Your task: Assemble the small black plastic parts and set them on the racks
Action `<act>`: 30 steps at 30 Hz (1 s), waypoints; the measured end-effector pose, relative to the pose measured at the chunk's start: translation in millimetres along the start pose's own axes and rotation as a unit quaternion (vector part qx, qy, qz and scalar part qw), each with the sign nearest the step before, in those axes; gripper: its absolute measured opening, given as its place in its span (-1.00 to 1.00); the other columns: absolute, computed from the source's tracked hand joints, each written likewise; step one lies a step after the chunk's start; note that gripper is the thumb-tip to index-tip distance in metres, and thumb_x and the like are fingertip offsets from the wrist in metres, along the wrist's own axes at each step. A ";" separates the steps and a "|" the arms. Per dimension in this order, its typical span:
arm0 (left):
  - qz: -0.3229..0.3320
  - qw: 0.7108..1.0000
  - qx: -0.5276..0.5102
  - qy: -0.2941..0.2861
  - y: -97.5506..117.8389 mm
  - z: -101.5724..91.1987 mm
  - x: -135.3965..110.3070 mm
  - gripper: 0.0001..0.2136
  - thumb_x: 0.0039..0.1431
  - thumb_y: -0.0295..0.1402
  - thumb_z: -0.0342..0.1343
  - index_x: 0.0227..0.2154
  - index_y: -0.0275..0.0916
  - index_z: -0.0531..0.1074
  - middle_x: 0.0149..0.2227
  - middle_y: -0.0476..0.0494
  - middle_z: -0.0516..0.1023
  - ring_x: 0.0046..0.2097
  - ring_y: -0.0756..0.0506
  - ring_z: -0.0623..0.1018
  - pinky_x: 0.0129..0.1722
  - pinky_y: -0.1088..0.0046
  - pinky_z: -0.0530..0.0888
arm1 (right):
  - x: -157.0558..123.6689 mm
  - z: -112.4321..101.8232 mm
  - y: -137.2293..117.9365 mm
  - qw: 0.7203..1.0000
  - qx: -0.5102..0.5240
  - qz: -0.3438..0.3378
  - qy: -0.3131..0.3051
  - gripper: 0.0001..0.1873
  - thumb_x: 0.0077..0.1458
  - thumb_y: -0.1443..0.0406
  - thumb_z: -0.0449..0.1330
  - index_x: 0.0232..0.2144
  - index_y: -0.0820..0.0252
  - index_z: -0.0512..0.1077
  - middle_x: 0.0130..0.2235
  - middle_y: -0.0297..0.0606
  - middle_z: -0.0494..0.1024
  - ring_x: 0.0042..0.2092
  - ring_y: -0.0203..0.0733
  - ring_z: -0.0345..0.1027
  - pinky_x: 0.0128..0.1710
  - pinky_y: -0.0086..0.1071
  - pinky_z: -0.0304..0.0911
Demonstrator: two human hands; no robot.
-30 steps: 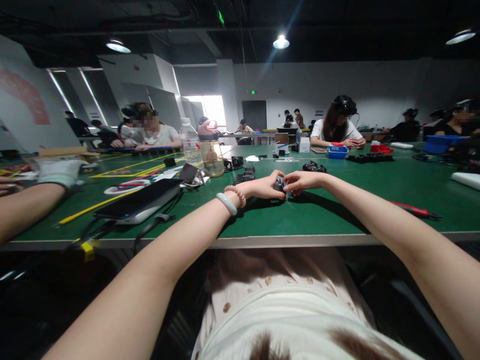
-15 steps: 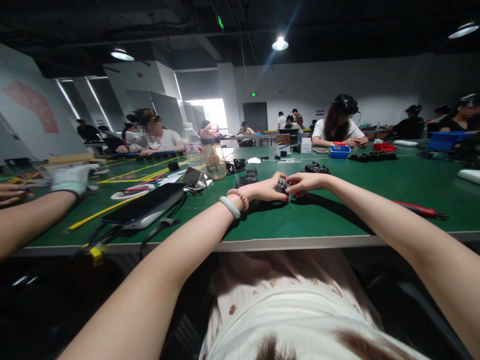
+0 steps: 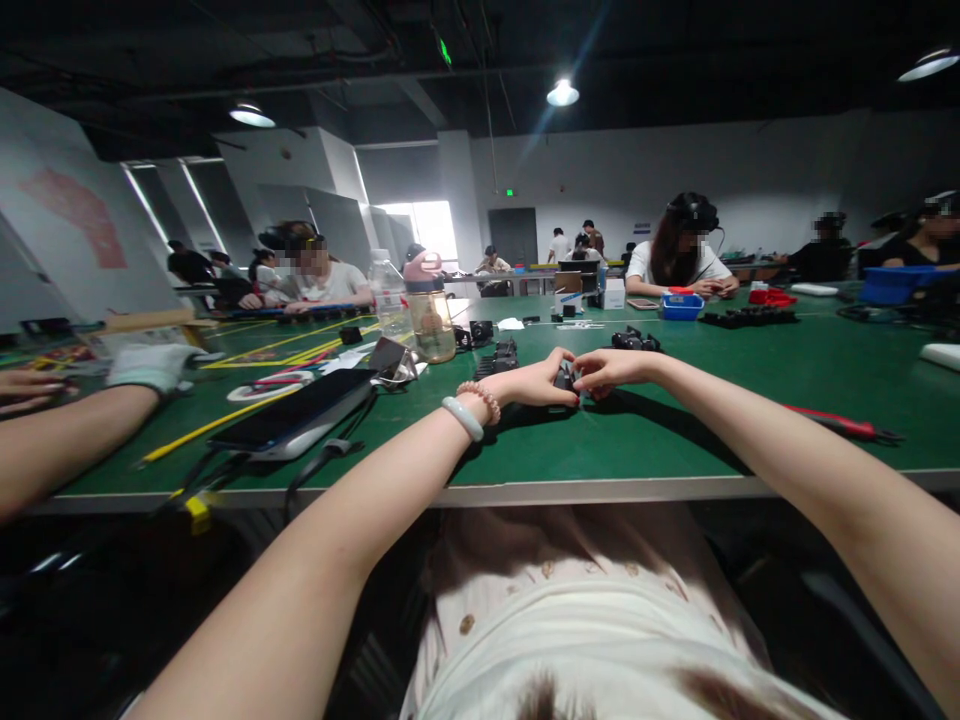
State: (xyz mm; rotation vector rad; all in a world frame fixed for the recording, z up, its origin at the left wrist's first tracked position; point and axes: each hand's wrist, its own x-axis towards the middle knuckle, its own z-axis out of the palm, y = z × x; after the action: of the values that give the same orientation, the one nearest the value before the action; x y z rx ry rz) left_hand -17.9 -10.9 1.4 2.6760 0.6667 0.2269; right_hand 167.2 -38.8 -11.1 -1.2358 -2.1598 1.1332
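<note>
Just above the green tabletop, a small black part [image 3: 565, 378] sits between my two hands, mostly covered by fingers. My left hand [image 3: 538, 382] is closed around it from the left, thumb on the near side. From the right, the bent fingers of my right hand [image 3: 609, 370] pinch at the part's edge; their tips are partly hidden. Behind my left wrist lies a group of black ribbed pieces [image 3: 501, 358]. More black pieces [image 3: 634, 341] rest beyond my right hand. What exactly the held part is cannot be made out.
Red-handled pliers [image 3: 844, 424] lie right of my right forearm. To the left are a phone [image 3: 296, 412] with cables, a yellow-brown bottle [image 3: 432, 325] and a neighbour's gloved hand [image 3: 150, 368]. A blue bin [image 3: 681, 306] stands farther back, near a seated person. The table edge [image 3: 600, 490] runs before me.
The view has shifted slightly, so everything sits a little lower and to the right. Both hands keep nearly the same hold on the black part.
</note>
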 end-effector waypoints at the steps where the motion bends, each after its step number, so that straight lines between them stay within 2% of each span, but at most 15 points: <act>1: 0.002 1.000 -0.002 0.003 0.0 0.0 0.0 -0.39 -0.21 -0.14 0.05 -0.07 -0.23 -0.02 -0.24 -0.07 0.29 -0.29 -0.05 0.35 -0.32 0.46 0.29 | 0.2 0.1 -0.1 1.000 -0.002 -0.002 0.000 -0.53 -0.20 0.12 0.18 -0.23 0.23 0.24 -0.43 -0.34 0.34 -0.44 -0.39 0.26 -0.47 -0.51 0.24; 7: -0.010 1.000 0.001 0.008 -1.5 0.4 1.1 -0.36 -0.22 -0.12 0.06 -0.06 -0.25 -0.03 -0.25 -0.09 0.30 -0.32 -0.05 0.37 -0.36 0.46 0.30 | 1.7 0.6 0.3 1.000 -0.010 -0.015 -0.003 -0.52 -0.19 0.14 0.18 -0.21 0.22 0.20 -0.44 -0.36 0.33 -0.46 -0.41 0.25 -0.49 -0.52 0.24; 10: -0.010 1.000 -0.002 0.014 -2.5 0.4 1.7 -0.35 -0.23 -0.12 0.07 -0.06 -0.26 -0.02 -0.21 -0.12 0.30 -0.27 -0.07 0.37 -0.32 0.45 0.29 | 2.0 0.6 0.7 1.000 -0.016 -0.026 -0.003 -0.52 -0.20 0.15 0.19 -0.21 0.21 0.20 -0.43 -0.36 0.33 -0.46 -0.41 0.25 -0.50 -0.52 0.25; 14: -0.005 1.000 -0.008 0.017 -2.4 0.0 1.5 -0.35 -0.23 -0.13 0.08 -0.07 -0.27 -0.02 -0.19 -0.14 0.30 -0.21 -0.08 0.36 -0.25 0.44 0.29 | 2.2 -0.1 2.0 0.999 -0.027 -0.036 -0.001 -0.46 -0.19 0.16 0.19 -0.14 0.18 0.14 -0.41 -0.36 0.33 -0.47 -0.42 0.25 -0.51 -0.53 0.25; 20: 0.000 1.000 -0.008 0.011 -0.6 -0.5 0.0 -0.36 -0.22 -0.13 0.07 -0.07 -0.28 -0.03 -0.19 -0.14 0.30 -0.20 -0.10 0.37 -0.27 0.45 0.31 | 2.0 -0.5 2.6 0.998 -0.038 -0.044 0.003 -0.38 -0.18 0.17 0.18 -0.07 0.12 0.04 -0.39 -0.37 0.31 -0.50 -0.44 0.25 -0.53 -0.54 0.25; 30: 0.015 1.000 -0.002 0.005 -0.6 -1.0 0.6 -0.35 -0.19 -0.14 0.05 -0.05 -0.27 -0.08 -0.14 -0.15 0.28 -0.14 -0.11 0.35 -0.21 0.45 0.30 | 0.4 1.7 -1.0 0.996 -0.064 -0.059 0.033 -0.46 -0.24 0.16 0.21 -0.22 0.15 0.06 -0.42 -0.44 0.23 -0.53 -0.45 0.22 -0.58 -0.50 0.26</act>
State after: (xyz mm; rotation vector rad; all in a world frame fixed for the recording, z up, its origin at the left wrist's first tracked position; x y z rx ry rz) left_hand -17.8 -9.8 2.1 2.6842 0.6277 0.2506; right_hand 165.3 -39.5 -11.3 -1.1647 -2.2526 0.9066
